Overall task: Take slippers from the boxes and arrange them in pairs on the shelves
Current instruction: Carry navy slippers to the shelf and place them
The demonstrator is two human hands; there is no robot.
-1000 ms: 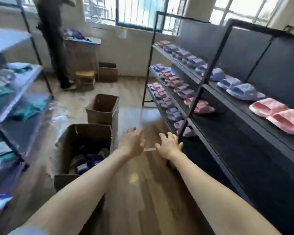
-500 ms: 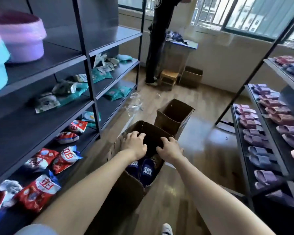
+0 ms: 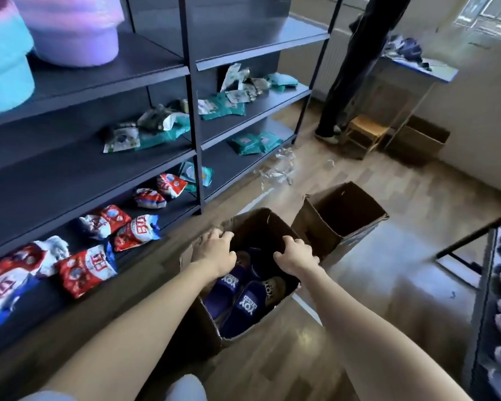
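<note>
Mostly navy slippers point(image 3: 248, 306), white lettering — boxed, jumbled

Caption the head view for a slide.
Left hand and right hand over a cardboard box of blue slippers, beside a shelf of packets.
</note>
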